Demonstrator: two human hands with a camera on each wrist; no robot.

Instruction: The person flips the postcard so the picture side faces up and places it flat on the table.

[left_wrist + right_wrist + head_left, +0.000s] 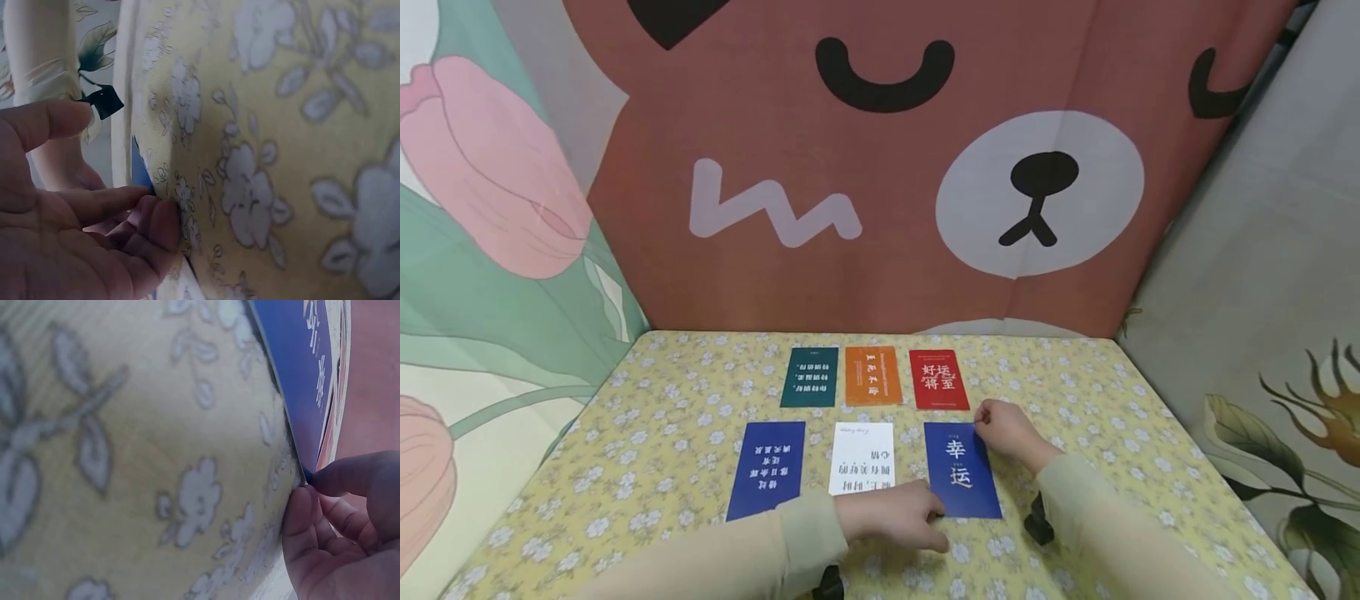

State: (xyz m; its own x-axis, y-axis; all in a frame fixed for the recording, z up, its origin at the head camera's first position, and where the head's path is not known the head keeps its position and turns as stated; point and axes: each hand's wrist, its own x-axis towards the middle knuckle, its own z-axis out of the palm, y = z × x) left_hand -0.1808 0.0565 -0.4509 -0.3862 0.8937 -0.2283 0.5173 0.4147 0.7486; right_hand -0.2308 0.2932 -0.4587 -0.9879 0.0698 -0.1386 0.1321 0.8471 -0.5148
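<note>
A blue card with gold characters (962,492) lies at the front right of the card layout. My right hand (1013,432) pinches its upper right corner between thumb and index finger; the right wrist view shows the card's edge (294,394) at these fingertips. My left hand (895,514) lies over the lower part of a white card (862,454), its fingers at the blue card's lower left corner. In the left wrist view, the left thumb stands apart from the index finger, which touches the edge of the blue card (141,172).
Another blue card (767,467) lies at the left of the front row. Behind it are a green card (809,377), an orange card (872,375) and a red card (939,380). All rest on a yellow floral tablecloth (662,433); a bear-print curtain (895,275) hangs behind.
</note>
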